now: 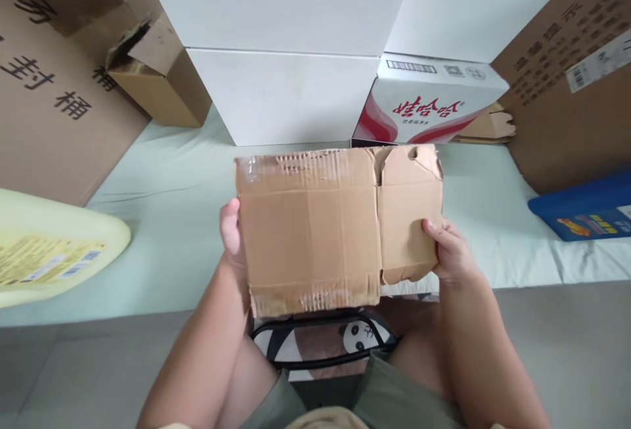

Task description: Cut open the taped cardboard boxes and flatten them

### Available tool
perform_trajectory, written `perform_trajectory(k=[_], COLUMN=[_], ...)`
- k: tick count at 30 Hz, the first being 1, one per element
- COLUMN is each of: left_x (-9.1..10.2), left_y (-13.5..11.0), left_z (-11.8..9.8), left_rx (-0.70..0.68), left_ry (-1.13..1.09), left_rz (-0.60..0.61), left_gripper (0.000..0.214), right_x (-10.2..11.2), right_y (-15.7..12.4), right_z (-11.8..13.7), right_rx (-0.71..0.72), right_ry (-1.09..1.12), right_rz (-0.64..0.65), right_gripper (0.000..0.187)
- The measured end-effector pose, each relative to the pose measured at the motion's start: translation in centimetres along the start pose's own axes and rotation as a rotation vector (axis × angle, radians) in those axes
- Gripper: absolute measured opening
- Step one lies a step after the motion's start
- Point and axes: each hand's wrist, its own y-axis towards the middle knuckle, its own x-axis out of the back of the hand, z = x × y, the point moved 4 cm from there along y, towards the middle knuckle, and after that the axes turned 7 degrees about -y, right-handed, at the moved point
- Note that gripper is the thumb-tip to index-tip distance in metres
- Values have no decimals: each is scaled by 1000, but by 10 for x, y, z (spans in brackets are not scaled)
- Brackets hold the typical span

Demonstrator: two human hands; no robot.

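I hold a worn brown cardboard box in front of me, above my lap. Old clear tape and torn paper run along its top and bottom edges, and its right flap is ripped near the top. My left hand grips the box's left edge, thumb on the front, fingers hidden behind. My right hand clasps the lower right corner of the torn flap, fingers curled round it.
A pale green surface lies ahead. On it stand stacked white boxes, a red-and-white printed carton, a small open brown box, big brown cartons left and right, a yellow jug and a blue packet.
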Motion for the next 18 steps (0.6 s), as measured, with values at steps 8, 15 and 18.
perform_trajectory(k=[8, 15, 18], left_x=[-15, -11, -11], left_y=[7, 7, 10], left_z=[10, 14, 15], left_rx=[-7, 22, 21], left_ry=[110, 145, 150], left_rz=[43, 36, 31], left_gripper=[55, 51, 51], right_x=[55, 151, 176], right_y=[-4, -3, 16], right_z=[47, 54, 63], right_rx=[472, 455, 493], right_ry=[69, -40, -173], right_rz=[-507, -836, -891], right_gripper=[44, 49, 33])
